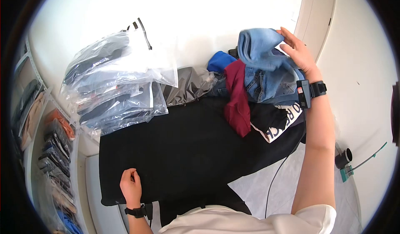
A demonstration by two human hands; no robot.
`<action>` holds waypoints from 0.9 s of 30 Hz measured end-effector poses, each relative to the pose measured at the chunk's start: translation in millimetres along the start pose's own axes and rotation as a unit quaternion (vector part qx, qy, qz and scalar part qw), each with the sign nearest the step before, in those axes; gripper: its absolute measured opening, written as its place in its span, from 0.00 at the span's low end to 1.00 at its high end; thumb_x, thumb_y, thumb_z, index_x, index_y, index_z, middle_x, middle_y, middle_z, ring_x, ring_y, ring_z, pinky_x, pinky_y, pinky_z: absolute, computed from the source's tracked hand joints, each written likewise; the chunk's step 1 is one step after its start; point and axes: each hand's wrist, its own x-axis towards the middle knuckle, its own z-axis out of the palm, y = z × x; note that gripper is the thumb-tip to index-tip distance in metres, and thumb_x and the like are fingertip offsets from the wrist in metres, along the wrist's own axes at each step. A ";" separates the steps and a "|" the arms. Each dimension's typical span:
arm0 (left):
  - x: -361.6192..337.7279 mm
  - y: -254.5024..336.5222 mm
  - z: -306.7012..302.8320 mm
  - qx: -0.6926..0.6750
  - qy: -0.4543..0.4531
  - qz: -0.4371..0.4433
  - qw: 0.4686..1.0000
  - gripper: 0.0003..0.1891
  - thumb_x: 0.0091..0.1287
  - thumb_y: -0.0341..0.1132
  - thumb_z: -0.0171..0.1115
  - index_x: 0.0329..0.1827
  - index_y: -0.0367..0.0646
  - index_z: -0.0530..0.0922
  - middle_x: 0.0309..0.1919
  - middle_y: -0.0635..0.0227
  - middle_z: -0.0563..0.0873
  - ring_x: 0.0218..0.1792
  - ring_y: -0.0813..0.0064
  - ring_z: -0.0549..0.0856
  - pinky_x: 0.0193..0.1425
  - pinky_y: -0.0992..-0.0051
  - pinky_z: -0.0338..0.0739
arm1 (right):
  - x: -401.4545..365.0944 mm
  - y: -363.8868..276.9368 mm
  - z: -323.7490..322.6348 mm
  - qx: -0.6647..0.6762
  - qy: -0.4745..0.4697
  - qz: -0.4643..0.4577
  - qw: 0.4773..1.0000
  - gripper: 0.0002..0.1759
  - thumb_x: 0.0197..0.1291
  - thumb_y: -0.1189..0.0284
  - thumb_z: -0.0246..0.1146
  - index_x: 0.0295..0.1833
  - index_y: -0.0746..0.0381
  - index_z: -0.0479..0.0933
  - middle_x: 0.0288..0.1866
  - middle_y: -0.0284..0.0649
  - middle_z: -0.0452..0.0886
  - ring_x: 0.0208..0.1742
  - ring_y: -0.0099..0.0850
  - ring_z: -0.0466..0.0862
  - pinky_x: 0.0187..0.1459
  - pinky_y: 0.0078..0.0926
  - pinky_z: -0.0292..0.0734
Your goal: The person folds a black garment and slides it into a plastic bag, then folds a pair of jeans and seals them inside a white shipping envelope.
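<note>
At the far right end of the black-covered table, my right hand (299, 55) grips the edge of a light blue pair of folded jeans (260, 48). The jeans are raised on top of a clothes pile, with more blue denim (266, 82) beneath. My left hand (131, 184) rests low at the table's near left edge, its fingers curled in and nothing visible in them. Under it is the black cloth (166, 146). A maroon garment (238, 96) hangs from the pile onto this cloth, beside a black garment with a white lettered band (278, 130).
Clear plastic bags of folded clothes (121, 71) are stacked at the back left, next to a grey bagged garment (187, 86). A blue item (221, 62) lies behind the maroon one. Shelves of clothes (56, 150) stand left. A cable (271, 184) hangs from my right wrist device.
</note>
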 end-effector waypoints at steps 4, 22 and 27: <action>1.2 0.0 -2.7 -0.024 -0.010 -0.008 1.000 0.03 0.65 0.23 0.60 0.39 0.34 0.80 0.29 0.66 0.81 0.23 0.78 0.73 0.29 0.78 0.69 | -15.3 -42.1 15.0 0.043 -0.143 -0.024 0.989 0.34 0.63 0.69 0.64 0.72 0.67 0.64 0.68 0.41 0.75 0.70 0.36 0.73 0.69 0.32 0.68; 1.8 -7.7 -0.4 -0.029 -0.024 -0.001 0.999 0.04 0.64 0.23 0.61 0.39 0.35 0.81 0.31 0.64 0.83 0.21 0.75 0.74 0.29 0.74 0.71 | -169.6 192.2 5.7 -0.275 0.019 0.303 0.912 0.24 0.63 0.56 0.61 0.53 0.64 0.81 0.49 0.60 0.81 0.51 0.56 0.82 0.52 0.46 0.77; 1.7 -7.2 0.0 -0.011 -0.025 0.001 1.000 0.04 0.64 0.24 0.61 0.39 0.35 0.81 0.31 0.64 0.83 0.22 0.74 0.74 0.29 0.74 0.71 | -131.4 171.6 -21.4 -0.297 0.118 0.193 0.928 0.18 0.63 0.60 0.60 0.40 0.66 0.83 0.34 0.55 0.84 0.40 0.51 0.85 0.43 0.45 0.78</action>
